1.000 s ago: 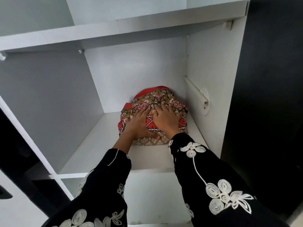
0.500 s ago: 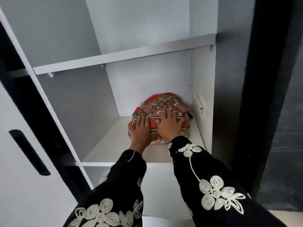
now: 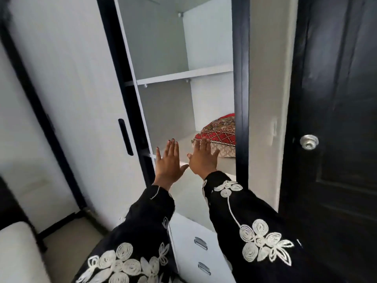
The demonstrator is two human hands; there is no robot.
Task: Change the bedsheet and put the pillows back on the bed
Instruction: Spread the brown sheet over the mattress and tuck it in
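At the open wardrobe (image 3: 159, 48), a folded red-and-brown patterned bedsheet (image 3: 219, 135) lies toward the right rear corner of the middle shelf (image 3: 181, 147), its right side hidden behind a black upright (image 3: 241, 99). A person in black embroidered sleeves (image 3: 255, 221) holds both hands flat before the shelf's front edge, fingers straight and spread, gripping nothing. The left hand (image 3: 169, 162) is near the left front corner. The right hand (image 3: 203, 160) is just before the sheet, and whether it touches the cloth cannot be told. White drawers (image 3: 189, 252) sit below, and a black door (image 3: 336, 99) with a metal knob (image 3: 309, 141) stands at right.
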